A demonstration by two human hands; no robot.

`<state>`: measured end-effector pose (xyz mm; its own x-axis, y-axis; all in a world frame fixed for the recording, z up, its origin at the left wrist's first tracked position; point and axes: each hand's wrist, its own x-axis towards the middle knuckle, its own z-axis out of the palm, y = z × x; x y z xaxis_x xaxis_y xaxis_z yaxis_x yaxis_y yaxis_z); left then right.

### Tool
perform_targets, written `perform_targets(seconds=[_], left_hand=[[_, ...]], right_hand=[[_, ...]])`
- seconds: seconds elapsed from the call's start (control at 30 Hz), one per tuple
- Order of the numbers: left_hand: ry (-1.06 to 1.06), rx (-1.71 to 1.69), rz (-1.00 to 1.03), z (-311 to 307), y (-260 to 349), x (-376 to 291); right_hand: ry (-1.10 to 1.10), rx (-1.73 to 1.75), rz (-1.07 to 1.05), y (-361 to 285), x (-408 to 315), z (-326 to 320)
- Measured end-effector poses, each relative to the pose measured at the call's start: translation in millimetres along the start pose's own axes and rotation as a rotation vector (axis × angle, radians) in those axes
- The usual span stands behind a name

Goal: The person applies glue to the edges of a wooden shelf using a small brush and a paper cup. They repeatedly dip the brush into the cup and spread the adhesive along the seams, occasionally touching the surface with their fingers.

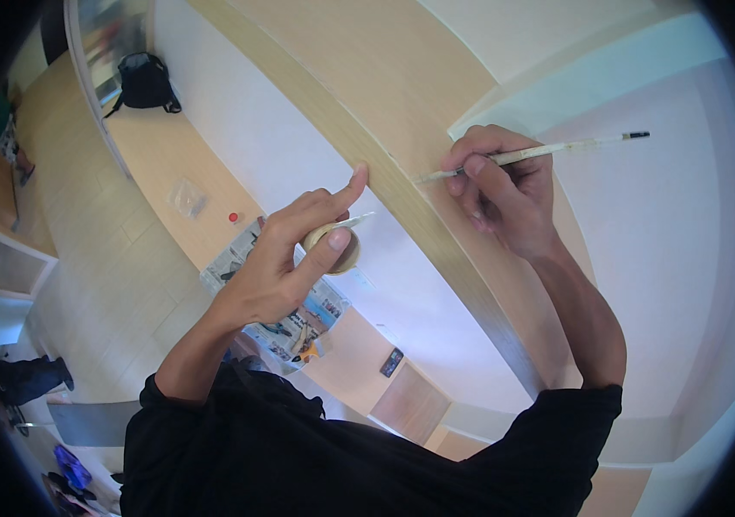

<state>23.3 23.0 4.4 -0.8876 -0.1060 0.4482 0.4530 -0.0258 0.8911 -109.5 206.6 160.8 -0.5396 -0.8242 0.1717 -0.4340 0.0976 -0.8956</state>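
My right hand (509,187) grips a thin paintbrush (535,152) by its ferrule end, with a whitish, stained handle pointing off to the right. The bristles meet or nearly meet the seam between a wood-grain edge strip (399,187) and a beige panel (432,103). In my left hand (290,258) is a small round cup (346,258), its inside partly hidden by the thumb. A slim whitish tool tip (358,220) sticks out across the cup's rim under that hand. My left index finger reaches out to the strip's near edge and seems to touch it.
Below, a wooden bench holds newspaper (315,310) with several tools, a phone (392,362), a red cap (233,217), a clear plastic bag (188,197) and a black backpack (145,81). A person (9,129) is at far left; dark-trousered legs (31,380) show lower left.
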Motion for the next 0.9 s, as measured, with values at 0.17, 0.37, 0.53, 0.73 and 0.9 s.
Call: perform_targets(seconds=[0.17,0.37,0.53,0.73,0.9], left_hand=[[-0.014,0.012,-0.028,-3.2,1.8,-0.2],[-0.003,-0.01,0.009,-1.7,1.9,0.6],[-0.008,0.005,0.006,-2.6,1.5,-0.6],[-0.01,-0.005,0.011,-2.3,-0.1,-1.5],[0.002,-0.019,0.019,-1.0,-1.0,-1.9]], right_hand=[[-0.017,0.038,-0.025,1.8,-0.2,-2.5],[-0.019,0.07,-0.04,2.8,-1.0,-2.7],[0.023,0.044,-0.047,2.8,-3.8,-4.1],[0.096,0.03,-0.065,2.4,-7.7,-0.3],[0.107,0.006,-0.043,0.7,-7.8,0.9]])
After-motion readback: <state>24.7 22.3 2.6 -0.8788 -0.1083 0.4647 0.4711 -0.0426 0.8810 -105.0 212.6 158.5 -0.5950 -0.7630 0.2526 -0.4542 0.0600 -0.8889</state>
